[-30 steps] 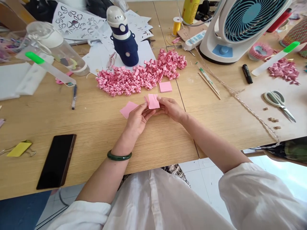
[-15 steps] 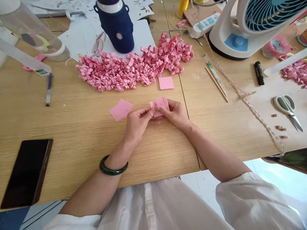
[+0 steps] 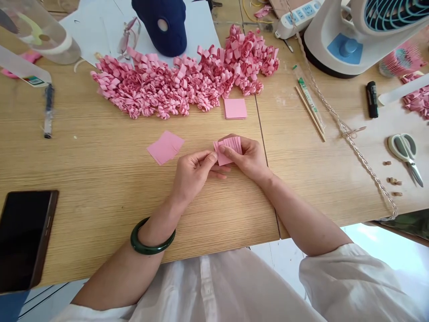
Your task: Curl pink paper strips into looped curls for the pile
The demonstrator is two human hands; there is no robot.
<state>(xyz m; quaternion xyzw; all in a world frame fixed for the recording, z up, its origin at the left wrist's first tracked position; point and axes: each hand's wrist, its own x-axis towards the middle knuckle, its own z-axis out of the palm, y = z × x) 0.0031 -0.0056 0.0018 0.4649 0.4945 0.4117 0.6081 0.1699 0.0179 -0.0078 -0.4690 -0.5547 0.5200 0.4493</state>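
A small pink paper piece (image 3: pixel 225 156), cut into fringe strips along its far edge, is held just above the table between both hands. My right hand (image 3: pixel 250 156) pinches it, thumb on top. My left hand (image 3: pixel 194 172), a dark green bangle on its wrist, grips the paper's left edge between thumb and fingertips. Several pink paper squares (image 3: pixel 164 148) lie overlapping to the left of my left hand. Beyond the hands sits a neat stack of pink paper (image 3: pixel 235 108). Behind it spreads a long heap of curled pink paper flowers (image 3: pixel 161 87).
A dark blue bottle (image 3: pixel 164 27) stands behind the heap. At left lie a phone (image 3: pixel 27 237) and a pen (image 3: pixel 48 112). To the right are wooden sticks (image 3: pixel 310 114), a braided cord (image 3: pixel 360 154), a black marker (image 3: pixel 372 99), scissors (image 3: pixel 404 150) and a white fan (image 3: pixel 331 44).
My right thumb has shifted left across the fringed paper, and my left thumb has slid to its left edge. The camera view has tilted slightly downward.
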